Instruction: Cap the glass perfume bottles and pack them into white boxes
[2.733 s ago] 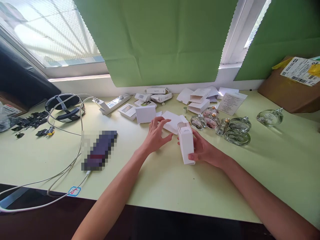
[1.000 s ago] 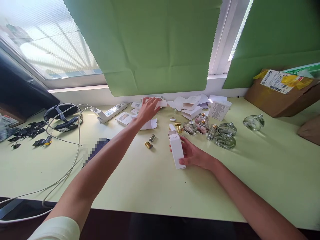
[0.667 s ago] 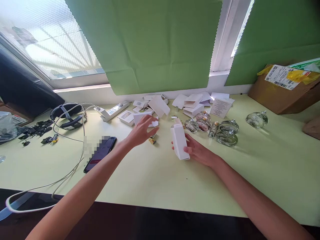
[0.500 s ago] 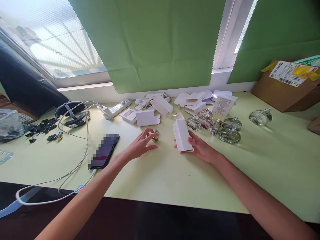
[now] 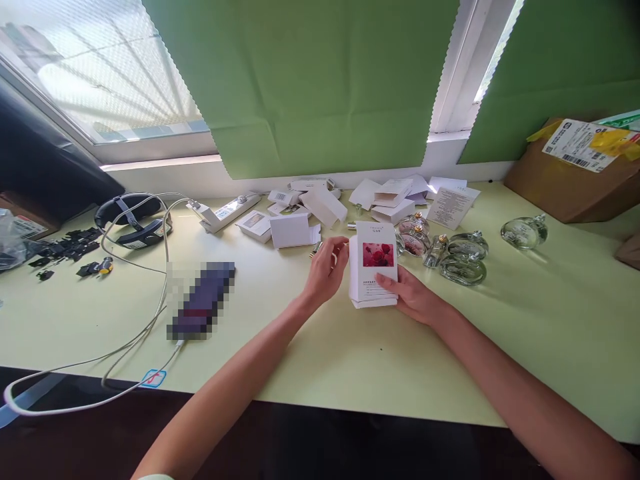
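A white carton (image 5: 377,280) with a red rose picture is held in my right hand (image 5: 413,293), its thumb on the printed front and its other fingers behind. The carton stands slightly tilted, with the picture facing me. Close to its upper left side is my left hand (image 5: 326,270), fingers curled and pinched together. Whatever lies between those fingertips is too hidden to make out. A small shiny metallic piece (image 5: 315,251) shows just past the left knuckles, mostly covered by the hand. Round glass perfume bottles (image 5: 463,270) stand to the right of the carton.
Opened white cartons (image 5: 290,231) and folded leaflets (image 5: 450,207) lie along the back. At left are a phone (image 5: 205,300) on a white cable (image 5: 163,293), a power strip (image 5: 233,212) and a black headset (image 5: 137,223). A brown cardboard box (image 5: 560,180) sits back right.
My left hand has moved right, up to the carton, and its fingers have closed. My right hand has turned the carton so its rose picture faces me. The view has shifted slightly.
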`<state>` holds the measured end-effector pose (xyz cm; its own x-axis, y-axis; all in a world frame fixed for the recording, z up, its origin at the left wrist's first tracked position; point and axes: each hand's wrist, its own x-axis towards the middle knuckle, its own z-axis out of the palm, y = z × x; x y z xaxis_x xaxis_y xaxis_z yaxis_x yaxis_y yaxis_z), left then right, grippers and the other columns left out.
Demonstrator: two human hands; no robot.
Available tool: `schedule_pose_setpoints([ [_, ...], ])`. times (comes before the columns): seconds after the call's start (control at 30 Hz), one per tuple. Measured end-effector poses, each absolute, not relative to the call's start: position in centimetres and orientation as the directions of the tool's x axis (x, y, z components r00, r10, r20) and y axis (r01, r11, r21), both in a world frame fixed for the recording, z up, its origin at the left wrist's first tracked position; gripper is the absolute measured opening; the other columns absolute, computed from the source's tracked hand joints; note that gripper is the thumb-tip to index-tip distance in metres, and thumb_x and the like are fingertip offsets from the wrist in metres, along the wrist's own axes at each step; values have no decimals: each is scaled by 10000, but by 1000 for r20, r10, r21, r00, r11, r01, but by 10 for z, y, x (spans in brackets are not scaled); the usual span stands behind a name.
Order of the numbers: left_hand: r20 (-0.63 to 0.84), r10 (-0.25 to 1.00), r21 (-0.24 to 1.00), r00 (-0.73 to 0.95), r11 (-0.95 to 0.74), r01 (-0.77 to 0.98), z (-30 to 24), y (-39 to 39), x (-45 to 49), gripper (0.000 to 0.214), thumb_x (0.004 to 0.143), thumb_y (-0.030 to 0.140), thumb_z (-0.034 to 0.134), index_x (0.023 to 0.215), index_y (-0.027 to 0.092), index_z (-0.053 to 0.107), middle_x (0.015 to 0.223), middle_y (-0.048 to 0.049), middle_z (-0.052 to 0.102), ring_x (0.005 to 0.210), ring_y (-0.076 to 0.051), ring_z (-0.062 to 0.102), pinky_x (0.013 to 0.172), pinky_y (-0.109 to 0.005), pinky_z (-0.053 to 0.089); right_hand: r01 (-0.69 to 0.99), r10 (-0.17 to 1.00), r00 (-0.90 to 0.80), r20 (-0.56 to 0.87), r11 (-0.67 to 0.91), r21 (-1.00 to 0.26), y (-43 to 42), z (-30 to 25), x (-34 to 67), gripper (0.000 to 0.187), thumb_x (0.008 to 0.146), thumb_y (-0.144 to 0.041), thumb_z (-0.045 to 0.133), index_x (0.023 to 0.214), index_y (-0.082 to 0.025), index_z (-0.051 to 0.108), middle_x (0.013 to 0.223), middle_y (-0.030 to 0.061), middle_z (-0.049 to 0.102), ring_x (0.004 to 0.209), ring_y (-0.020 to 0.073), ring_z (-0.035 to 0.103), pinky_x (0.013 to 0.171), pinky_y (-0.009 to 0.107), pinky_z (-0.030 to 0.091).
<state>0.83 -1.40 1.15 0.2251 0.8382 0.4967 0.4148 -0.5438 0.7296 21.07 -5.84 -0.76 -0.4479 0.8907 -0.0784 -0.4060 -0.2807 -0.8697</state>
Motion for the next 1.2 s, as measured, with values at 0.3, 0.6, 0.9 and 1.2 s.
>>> schedule_pose_setpoints([
  [0.3, 200, 785, 974, 586, -226, -30, -3, -34, 6, 693, 882, 568, 592, 1442, 272, 314, 1042, -70, 632, 855, -174, 623, 718, -291, 471, -347, 991, -136, 0, -48, -937, -60, 1, 206, 475, 915, -501, 594, 1347, -368, 447, 1296, 13, 631, 1003, 210, 667, 682, 332, 597],
  [0.6, 88, 760, 994, 644, -23, -109, 8, -38, 13, 921, 845, 313, 726, 1534, 287, 116, 1255, -134, 638, 1126, -244, 634, 944, -387, 515, -208, 982, -141, -128, -156, -966, -62, -2, 207, 552, 900, -623, 528, 1368, -339, 450, 903, 19, 685, 536, 147, 577, 380, 271, 476],
  [0.9, 150, 851, 985, 503, -172, -4, 3, -33, 11, 936, 883, 382, 671, 1563, 308, 32, 1019, -66, 686, 886, -187, 671, 803, -353, 550, -355, 917, -393, -60, -212, -910, -54, -2, 220, 403, 952, -547, 484, 1181, -234, 595, 857, 45, 675, 646, 181, 634, 479, 293, 505],
  [1.2, 174, 812, 978, 558, -207, -3, 5, -35, 10, 1037, 831, 372, 730, 1557, 368, -10, 1168, -91, 660, 930, -196, 666, 707, -284, 529, -335, 923, -383, -42, -181, -925, -56, 0, 222, 316, 969, -478, 508, 1234, -310, 542, 869, -7, 665, 662, 155, 625, 509, 274, 508],
])
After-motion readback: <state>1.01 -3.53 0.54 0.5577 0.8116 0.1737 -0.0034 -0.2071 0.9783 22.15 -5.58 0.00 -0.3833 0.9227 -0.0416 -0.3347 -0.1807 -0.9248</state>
